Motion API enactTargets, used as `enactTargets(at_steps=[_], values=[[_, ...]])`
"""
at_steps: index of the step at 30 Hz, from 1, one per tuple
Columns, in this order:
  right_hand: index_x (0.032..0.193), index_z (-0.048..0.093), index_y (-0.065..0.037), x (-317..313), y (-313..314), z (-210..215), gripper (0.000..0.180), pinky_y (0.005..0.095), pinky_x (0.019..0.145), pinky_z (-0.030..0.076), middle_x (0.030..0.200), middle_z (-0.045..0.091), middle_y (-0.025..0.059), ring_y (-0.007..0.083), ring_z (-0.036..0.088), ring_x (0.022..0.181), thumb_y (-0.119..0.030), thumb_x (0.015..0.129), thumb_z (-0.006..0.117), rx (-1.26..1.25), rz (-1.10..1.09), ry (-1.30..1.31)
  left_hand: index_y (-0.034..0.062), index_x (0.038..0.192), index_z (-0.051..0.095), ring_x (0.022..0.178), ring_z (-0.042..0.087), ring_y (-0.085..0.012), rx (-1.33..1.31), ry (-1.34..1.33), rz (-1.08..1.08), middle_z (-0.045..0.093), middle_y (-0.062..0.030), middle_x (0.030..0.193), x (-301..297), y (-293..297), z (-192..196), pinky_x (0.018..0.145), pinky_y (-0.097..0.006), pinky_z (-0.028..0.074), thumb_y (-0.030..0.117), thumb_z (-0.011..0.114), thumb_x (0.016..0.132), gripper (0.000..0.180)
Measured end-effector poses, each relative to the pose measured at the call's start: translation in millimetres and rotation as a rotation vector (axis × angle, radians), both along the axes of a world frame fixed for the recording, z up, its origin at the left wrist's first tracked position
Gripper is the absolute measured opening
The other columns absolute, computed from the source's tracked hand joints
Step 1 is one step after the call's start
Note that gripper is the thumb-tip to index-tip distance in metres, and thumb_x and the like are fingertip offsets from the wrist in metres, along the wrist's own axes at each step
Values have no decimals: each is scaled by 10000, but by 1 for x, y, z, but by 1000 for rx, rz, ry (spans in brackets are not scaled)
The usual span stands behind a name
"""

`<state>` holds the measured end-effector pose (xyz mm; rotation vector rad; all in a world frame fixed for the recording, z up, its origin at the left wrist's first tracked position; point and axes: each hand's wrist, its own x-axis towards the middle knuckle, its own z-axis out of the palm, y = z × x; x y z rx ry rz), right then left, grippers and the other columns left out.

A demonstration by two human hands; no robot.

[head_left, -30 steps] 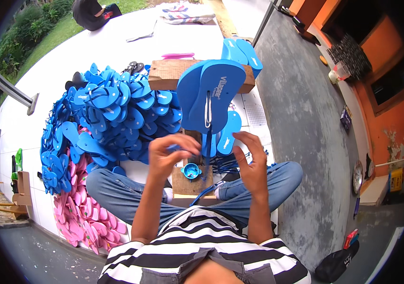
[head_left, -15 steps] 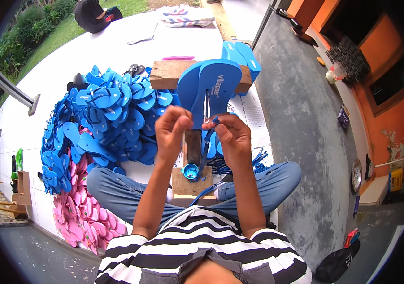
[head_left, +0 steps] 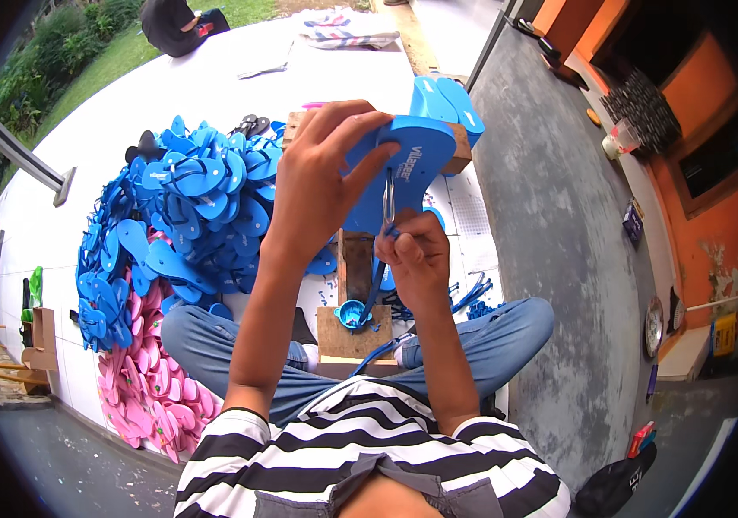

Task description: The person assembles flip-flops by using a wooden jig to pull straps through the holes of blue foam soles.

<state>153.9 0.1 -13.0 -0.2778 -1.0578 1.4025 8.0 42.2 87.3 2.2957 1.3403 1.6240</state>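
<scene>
A blue flip-flop sole [head_left: 427, 160] stands tilted in front of me, against a wooden block. My left hand [head_left: 317, 177] is closed on its upper left edge, with the thumb across its face. Out of the hole in the sole comes a slim looped metal puller [head_left: 389, 194]. Just below it, my right hand [head_left: 421, 255] pinches the end of a blue rubber strap [head_left: 375, 293] against the puller's tip. The rest of the strap hangs down toward a board between my legs. Whether the strap end is hooked in the puller cannot be made out.
A small blue cup [head_left: 351, 315] stands on the wooden board [head_left: 360, 345]. Heaped blue flip-flops [head_left: 183, 207] and pink ones [head_left: 157, 388] lie at my left. More blue straps [head_left: 477, 298] lie by my right knee. Blue soles [head_left: 446, 102] stand behind the block.
My left hand has gone up from beside the puller's tip and taken hold of the sole's upper edge. My right hand has moved slightly down and right with the strap.
</scene>
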Motion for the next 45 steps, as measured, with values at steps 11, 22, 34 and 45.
enactTargets(at_steps=[11,22,34,45], values=[[944,549,-53,2,2,-10,196,249,579,341,817,519,19,90,442,654,-183,914,691,-88,29,-6,102,1089,709,895,649,-158,-81,-81,-55,658,-66,1126,2,-2,1,615,-261,535,72,763,796,299],[951,499,-115,-3,6,-14,167,238,512,245,641,374,-49,67,328,561,-187,941,649,-272,164,214,57,1013,706,871,628,-221,190,95,-36,681,-75,1010,-2,-8,1,634,-311,535,58,781,764,260],[1004,597,-42,19,-14,17,94,239,640,448,922,583,29,94,545,727,-102,938,626,15,-477,-647,19,1117,586,731,594,-129,-181,-335,-312,694,-96,948,-3,-26,-32,664,-269,478,203,676,917,287],[1294,543,-101,33,43,61,455,313,918,486,1175,636,98,183,617,1037,-217,889,715,284,-202,-558,44,1118,598,889,493,-65,-534,-675,-551,539,20,892,22,-21,-33,794,-218,392,420,475,1025,406]])
